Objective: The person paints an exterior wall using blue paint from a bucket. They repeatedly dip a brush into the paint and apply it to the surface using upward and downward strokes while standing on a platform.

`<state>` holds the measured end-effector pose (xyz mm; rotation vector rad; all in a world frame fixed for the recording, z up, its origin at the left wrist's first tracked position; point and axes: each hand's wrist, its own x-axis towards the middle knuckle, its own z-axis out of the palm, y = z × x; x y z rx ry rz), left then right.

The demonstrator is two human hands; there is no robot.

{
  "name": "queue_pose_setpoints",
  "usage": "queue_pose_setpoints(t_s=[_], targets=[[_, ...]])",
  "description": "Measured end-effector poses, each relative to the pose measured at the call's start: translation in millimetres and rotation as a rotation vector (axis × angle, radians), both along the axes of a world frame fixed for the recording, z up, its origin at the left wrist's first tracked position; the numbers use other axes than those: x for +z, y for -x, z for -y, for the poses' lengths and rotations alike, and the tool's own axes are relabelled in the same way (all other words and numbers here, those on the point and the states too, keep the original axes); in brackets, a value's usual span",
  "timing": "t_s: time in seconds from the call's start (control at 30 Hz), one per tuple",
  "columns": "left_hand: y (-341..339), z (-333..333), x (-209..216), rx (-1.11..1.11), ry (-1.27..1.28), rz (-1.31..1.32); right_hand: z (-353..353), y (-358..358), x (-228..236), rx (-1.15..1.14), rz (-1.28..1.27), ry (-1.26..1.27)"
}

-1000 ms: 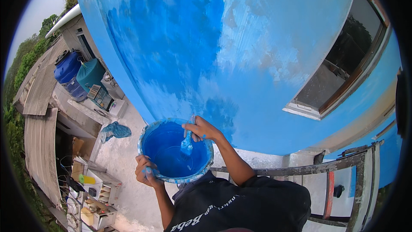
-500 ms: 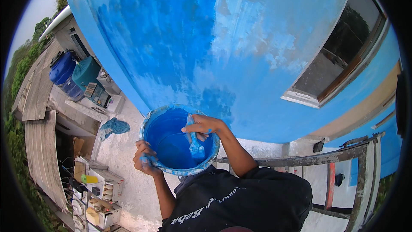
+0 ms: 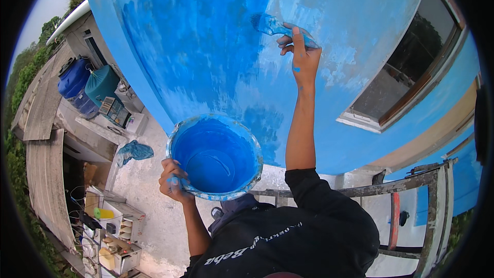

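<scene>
My left hand [image 3: 175,180] grips the rim of a round, paint-smeared bucket [image 3: 177,146] on its left side. Blue paint [image 3: 206,171] lies in the bottom of the bucket. Up against the wall, my right hand [image 3: 302,54] is closed round the handle of a paintbrush [image 3: 267,23] coated in blue. The bristles point left, at the border of a darker blue patch [image 3: 200,36] on the light blue wall [image 3: 314,108]; whether they touch it I cannot tell. Both hands carry blue smears.
To the right is a window [image 3: 406,56] with a wooden frame. A wooden frame structure with rails [image 3: 396,188] stands at lower right. Far below on the left are a blue tank [image 3: 75,78], a crumpled blue sheet [image 3: 135,152] and shelves with dishes [image 3: 121,226].
The paintbrush has come out of the bucket; my right hand has lifted it up to the wall, with the arm stretched out. My left hand still holds the bucket in nearly the same place.
</scene>
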<state>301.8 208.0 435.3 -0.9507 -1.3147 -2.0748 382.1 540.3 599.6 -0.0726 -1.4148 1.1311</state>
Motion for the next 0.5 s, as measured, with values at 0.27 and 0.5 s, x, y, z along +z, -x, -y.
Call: queue_pose_setpoints(t_s=[0.27, 0.5], targets=[[-3, 8, -9, 0.007, 0.013, 0.025, -62, 10, 102, -0.669, 0.274, -0.791], [0, 15, -16, 0.033, 0.014, 0.027, -124, 20, -20, -0.590, 0.722, -1.402]])
